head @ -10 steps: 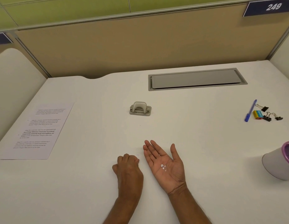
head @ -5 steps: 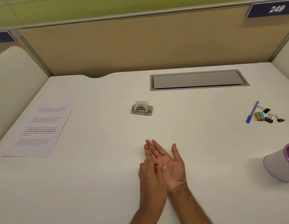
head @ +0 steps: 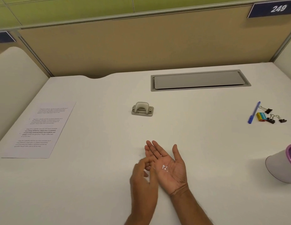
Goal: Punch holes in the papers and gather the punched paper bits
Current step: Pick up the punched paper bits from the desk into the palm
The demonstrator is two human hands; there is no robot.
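Paper bits [head: 164, 167] lie on upturned right hand [head: 170, 169] palm.

Printed paper [head: 39, 129] lies flat at left. Grey hole punch [head: 142, 109] stands upright, centre, farther off. Tiny white paper bits [head: 164, 167] sit on the upturned right hand [head: 171, 172].

surface [head: 198, 143]: off-white, plain. paper [head: 42, 127]: white, rows of black print, a few lines bolder. punch [head: 142, 109]: grey-beige, silver metal at both sides. bits [head: 164, 167]: white. hatch [head: 198, 80]: flat grey, darker grey frame. pen [head: 254, 113]: blue. eraser [head: 261, 116]: yellow, teal band, orange end. clips [head: 268, 110]: black, silver wire handles. cup [head: 279, 168]: pale whitish-lilac, purple rim. partition [head: 141, 46]: tan, grey frame. wall [head: 60, 7]: yellow-green, thin pale seams. sign [head: 263, 11]: navy, white "249".
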